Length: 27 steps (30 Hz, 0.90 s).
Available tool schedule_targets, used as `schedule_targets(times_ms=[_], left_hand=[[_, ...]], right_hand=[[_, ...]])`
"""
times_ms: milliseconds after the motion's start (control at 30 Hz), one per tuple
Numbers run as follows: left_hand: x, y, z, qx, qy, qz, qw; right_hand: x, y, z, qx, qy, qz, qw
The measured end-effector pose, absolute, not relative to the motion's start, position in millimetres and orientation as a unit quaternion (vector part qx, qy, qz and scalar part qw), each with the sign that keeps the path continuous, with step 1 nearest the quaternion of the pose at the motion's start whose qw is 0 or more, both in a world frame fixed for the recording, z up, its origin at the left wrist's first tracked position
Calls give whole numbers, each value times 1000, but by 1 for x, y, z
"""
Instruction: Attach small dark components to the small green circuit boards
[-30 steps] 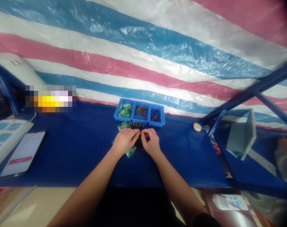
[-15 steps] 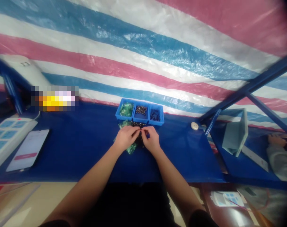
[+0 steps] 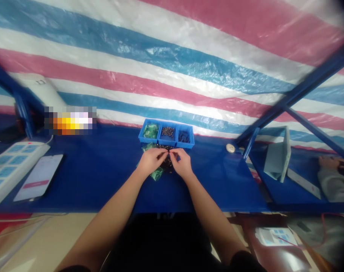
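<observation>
My left hand (image 3: pixel 152 160) and my right hand (image 3: pixel 181 160) meet fingertip to fingertip over the blue tabletop. Both are closed in a pinch, and whatever sits between the fingertips is too small to make out. Beneath and between them lies a pile of small dark and brassy parts (image 3: pixel 168 165). Green shiny packets (image 3: pixel 157 174) lie beside the pile, partly covered by my left hand. Just beyond my hands stand three joined blue bins: the left bin (image 3: pixel 141 139) has green packets, the middle bin (image 3: pixel 168 143) small brassy pieces, the right bin (image 3: pixel 186 145) dark blue pieces.
At the left are a phone (image 3: pixel 38 177) and a white power strip (image 3: pixel 10 170). A round pale object (image 3: pixel 230 148) lies to the right, near a blue metal frame (image 3: pixel 250 143). Past it, another person's sleeve (image 3: pixel 332 183) rests by a propped panel (image 3: pixel 277 156).
The camera view has shifted slightly. My hands stay together over the pile, fingertips still pinched, with the right fingers turned a little.
</observation>
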<state>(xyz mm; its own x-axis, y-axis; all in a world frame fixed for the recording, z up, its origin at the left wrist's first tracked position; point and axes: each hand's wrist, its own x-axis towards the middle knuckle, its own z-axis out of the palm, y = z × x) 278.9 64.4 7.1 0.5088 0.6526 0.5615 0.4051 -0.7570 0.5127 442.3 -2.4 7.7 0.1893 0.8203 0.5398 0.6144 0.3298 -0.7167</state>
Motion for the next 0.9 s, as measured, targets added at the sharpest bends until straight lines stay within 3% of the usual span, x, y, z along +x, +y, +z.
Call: schedule_targets(times_ms=[900], left_hand=[[281,67,4,834,332,389,205]], right_hand=[[443,4,1,-568,-591,152,553]])
